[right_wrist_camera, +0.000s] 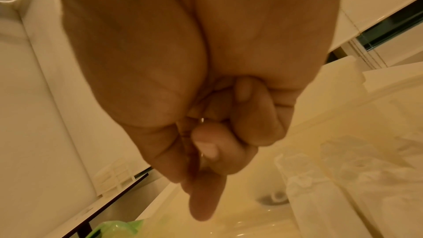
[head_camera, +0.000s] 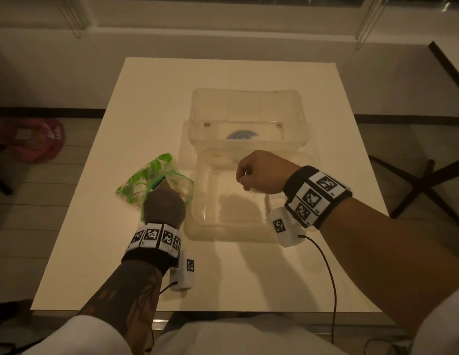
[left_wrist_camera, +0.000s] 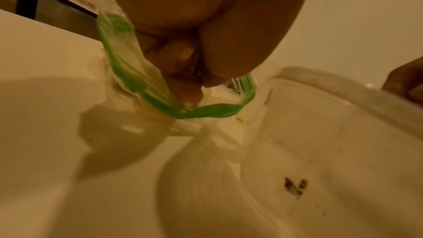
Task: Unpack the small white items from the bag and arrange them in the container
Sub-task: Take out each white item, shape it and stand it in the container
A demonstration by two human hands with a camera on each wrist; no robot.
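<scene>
Clear plastic container (head_camera: 197, 201) lies beside the bag (head_camera: 136, 185) the left hand (head_camera: 163, 206) pinches; right hand (head_camera: 261, 172) curled, contents unclear.

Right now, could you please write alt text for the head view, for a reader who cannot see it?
The left hand grips the mouth of a clear bag with green print on a white table, while the right hand, its fingers curled, hovers over a shallow clear container. A deeper clear tub stands just behind it.
</scene>
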